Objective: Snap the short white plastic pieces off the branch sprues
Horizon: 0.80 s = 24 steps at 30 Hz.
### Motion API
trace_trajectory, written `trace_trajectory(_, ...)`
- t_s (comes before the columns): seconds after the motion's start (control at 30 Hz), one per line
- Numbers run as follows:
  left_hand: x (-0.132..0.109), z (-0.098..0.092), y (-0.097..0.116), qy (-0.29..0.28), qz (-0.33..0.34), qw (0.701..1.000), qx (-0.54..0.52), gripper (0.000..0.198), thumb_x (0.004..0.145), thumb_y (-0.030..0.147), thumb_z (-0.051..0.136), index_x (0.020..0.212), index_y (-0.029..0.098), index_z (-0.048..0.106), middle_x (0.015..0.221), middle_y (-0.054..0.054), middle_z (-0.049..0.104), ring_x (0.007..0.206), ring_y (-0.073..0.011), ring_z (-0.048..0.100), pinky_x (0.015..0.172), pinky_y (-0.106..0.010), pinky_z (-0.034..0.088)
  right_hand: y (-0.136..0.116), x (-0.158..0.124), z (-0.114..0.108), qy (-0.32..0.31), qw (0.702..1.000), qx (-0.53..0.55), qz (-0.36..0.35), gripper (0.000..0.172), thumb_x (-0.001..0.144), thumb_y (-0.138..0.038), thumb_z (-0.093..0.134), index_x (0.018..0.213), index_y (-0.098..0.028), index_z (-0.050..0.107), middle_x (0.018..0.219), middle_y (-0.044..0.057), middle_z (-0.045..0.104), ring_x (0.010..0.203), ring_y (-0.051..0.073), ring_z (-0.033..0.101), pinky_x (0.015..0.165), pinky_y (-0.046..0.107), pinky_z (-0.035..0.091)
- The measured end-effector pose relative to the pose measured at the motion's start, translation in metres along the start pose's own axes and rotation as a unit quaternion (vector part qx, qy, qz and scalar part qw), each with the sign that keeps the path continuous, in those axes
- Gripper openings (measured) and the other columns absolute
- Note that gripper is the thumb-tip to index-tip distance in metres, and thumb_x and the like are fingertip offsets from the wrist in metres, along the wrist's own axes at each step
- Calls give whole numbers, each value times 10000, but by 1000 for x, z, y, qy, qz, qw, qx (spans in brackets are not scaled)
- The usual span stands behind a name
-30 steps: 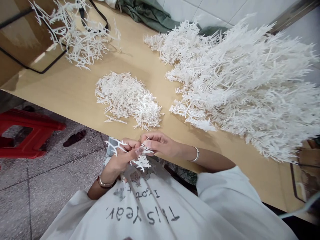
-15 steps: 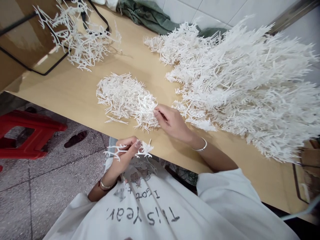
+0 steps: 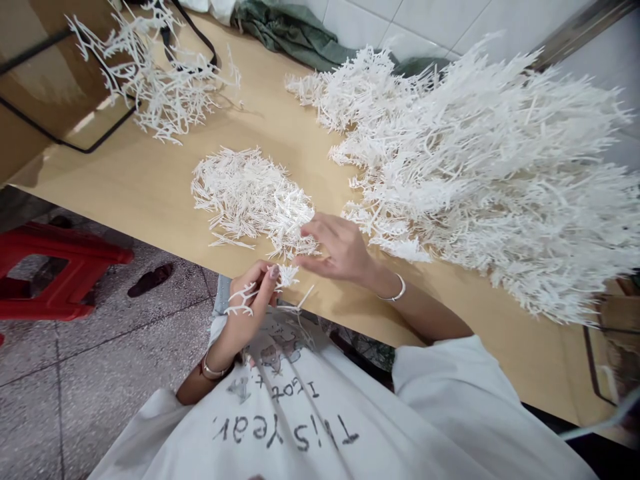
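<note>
My left hand is closed around a white branching plastic sprig, whose forked ends stick out on both sides of the fingers. Just off the table's near edge, it is held in front of my shirt. To its upper right, my right hand has thumb and fingers apart, and nothing shows between them. Its fingertips are beside the pile of short white plastic pieces. A thin white piece hangs below the gap between the hands; what it is joined to I cannot make out.
A big heap of white branching sprigs covers the right of the table. More bare white branches lie at the upper left, near a black metal frame. Green cloth lies along the wall. A red stool stands left.
My right hand has opened its pinch and moved slightly down and left, off the pile. My left hand has risen a little, and the sprig in it has turned.
</note>
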State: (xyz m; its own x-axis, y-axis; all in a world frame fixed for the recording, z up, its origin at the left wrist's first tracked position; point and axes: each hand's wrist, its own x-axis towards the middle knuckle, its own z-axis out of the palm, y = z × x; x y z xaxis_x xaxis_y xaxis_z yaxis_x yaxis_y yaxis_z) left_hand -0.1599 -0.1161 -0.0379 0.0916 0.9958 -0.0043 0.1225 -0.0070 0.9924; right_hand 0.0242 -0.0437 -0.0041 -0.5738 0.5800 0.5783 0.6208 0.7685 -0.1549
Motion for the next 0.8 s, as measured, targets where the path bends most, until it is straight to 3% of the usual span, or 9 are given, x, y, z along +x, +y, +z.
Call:
trace_trajectory(0.07, -1, 1, 1, 14, -1, 1000, 2, 283, 910, 385, 460, 708, 193, 506, 496, 59, 459, 438, -89, 410, 486, -229, 321, -10, -1, -2, -30, 998, 36, -41, 509, 838, -645, 455, 847, -145, 550, 725, 46, 587, 647, 146, 502, 598, 270, 378)
trace_trajectory(0.27, -1, 3, 2, 15, 7, 999, 31, 309, 900, 382, 481, 662, 185, 487, 519, 57, 422, 476, -85, 346, 499, -233, 282, -23, -2, -4, -185, 980, 56, -41, 509, 886, -608, 392, 822, -134, 565, 741, 53, 599, 649, 146, 501, 600, 272, 340)
trace_trajectory(0.37, 0, 2, 1, 20, -3, 999, 25, 317, 892, 386, 492, 647, 186, 466, 508, 60, 395, 479, -87, 335, 489, -233, 266, -23, -2, -4, -206, 975, 66, -43, 532, 895, -609, 364, 842, -124, 576, 739, 59, 597, 654, 149, 489, 607, 270, 323)
trace_trajectory(0.5, 2, 0, 0, -21, 5, 1000, 5, 303, 898, 379, 481, 665, 184, 473, 534, 57, 392, 490, -86, 310, 488, -233, 257, -22, 0, -6, -240, 960, 141, -2, 417, 988, -382, 282, 830, -128, 573, 680, 24, 563, 589, 104, 445, 576, 238, 284)
trace_trajectory(0.57, 2, -1, 0, -43, 3, 999, -17, 297, 897, 381, 480, 676, 182, 478, 558, 54, 389, 504, -86, 302, 497, -230, 263, -21, 1, -7, -260, 948, 181, 14, 403, 990, -360, 280, 844, -129, 577, 652, 7, 541, 553, 87, 416, 558, 230, 267)
trace_trajectory(0.67, 2, -3, -1, -54, -37, 996, -57, 312, 881, 406, 501, 665, 181, 484, 576, 46, 378, 523, -90, 308, 497, -225, 266, -18, 1, -6, -289, 936, 199, 12, 391, 980, -368, 306, 838, -130, 581, 643, 4, 535, 551, 85, 402, 556, 232, 255)
trace_trajectory(0.8, 2, -5, -1, -61, -102, 987, -110, 312, 824, 436, 576, 657, 178, 520, 592, 37, 392, 543, -93, 334, 496, -215, 275, -16, -1, -1, -296, 936, 188, -14, 458, 984, -319, 244, 645, -146, 499, 555, -7, 456, 512, 84, 349, 547, 242, 232)
